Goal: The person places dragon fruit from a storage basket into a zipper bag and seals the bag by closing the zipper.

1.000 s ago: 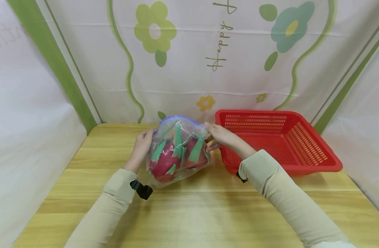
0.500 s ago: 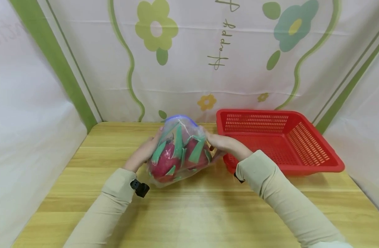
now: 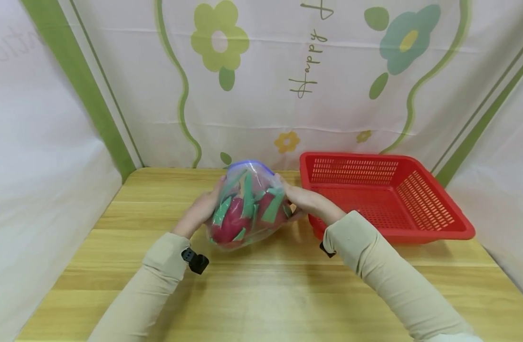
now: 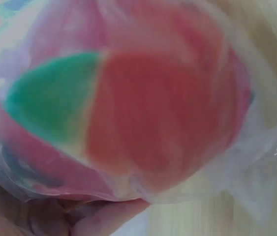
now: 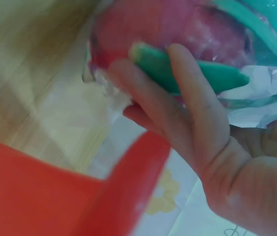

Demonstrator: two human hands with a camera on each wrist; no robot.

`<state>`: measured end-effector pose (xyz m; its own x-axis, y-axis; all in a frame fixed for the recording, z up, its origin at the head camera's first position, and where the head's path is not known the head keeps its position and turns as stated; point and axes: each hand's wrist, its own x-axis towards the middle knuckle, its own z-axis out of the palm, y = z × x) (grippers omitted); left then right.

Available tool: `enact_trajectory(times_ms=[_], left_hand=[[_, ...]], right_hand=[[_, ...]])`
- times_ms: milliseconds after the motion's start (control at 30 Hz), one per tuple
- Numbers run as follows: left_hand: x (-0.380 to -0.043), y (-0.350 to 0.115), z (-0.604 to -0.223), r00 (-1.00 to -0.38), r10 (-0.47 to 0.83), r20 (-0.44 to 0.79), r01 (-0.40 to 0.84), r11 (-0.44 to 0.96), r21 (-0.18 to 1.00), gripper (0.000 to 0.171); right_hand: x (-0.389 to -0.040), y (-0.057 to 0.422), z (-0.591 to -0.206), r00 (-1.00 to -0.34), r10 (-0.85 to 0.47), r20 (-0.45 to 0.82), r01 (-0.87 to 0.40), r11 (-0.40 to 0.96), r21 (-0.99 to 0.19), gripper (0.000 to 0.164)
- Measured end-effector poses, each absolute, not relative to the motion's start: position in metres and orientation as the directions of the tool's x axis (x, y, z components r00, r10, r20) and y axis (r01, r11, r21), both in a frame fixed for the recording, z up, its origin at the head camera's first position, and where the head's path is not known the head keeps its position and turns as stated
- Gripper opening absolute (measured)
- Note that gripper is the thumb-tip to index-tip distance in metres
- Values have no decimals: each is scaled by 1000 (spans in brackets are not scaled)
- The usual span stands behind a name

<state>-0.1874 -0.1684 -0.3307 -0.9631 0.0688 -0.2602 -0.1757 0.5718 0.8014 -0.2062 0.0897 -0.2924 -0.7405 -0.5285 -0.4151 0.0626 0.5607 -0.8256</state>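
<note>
A clear zip bag (image 3: 261, 230) with a blue zip edge along its top holds dragon fruits, pink-red with green scales; at least two show. My left hand (image 3: 205, 206) grips the bag's left side, its fingertips partly hidden behind the plastic. On the other side my right hand (image 3: 306, 198) holds the bag, thumb near the top and fingers lower down. In the right wrist view, those fingers (image 5: 200, 103) lie against a dragon fruit (image 5: 177, 29) through the plastic. The left wrist view is filled by another dragon fruit (image 4: 163, 113). Whether the bag touches the table cannot be told.
A red slotted basket (image 3: 436, 233) stands at the right, close beside my right hand and wrist. The wooden table (image 3: 261, 299) ends at a printed fabric backdrop (image 3: 248, 109), with fabric on both sides too.
Both hands have moved from the bag's upper edges further round its sides, toward each other. The bag is squeezed narrower, and its bottom has shifted slightly up in the view. The basket stays put.
</note>
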Motion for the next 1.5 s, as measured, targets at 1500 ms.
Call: enact_trajectory(times_ms=[1500], left_hand=[[-181, -159, -345, -920, 102, -378, -234, 631, 740, 84]], right_hand=[[-209, 73, -340, -781, -392, -486, 376, 327, -867, 81]])
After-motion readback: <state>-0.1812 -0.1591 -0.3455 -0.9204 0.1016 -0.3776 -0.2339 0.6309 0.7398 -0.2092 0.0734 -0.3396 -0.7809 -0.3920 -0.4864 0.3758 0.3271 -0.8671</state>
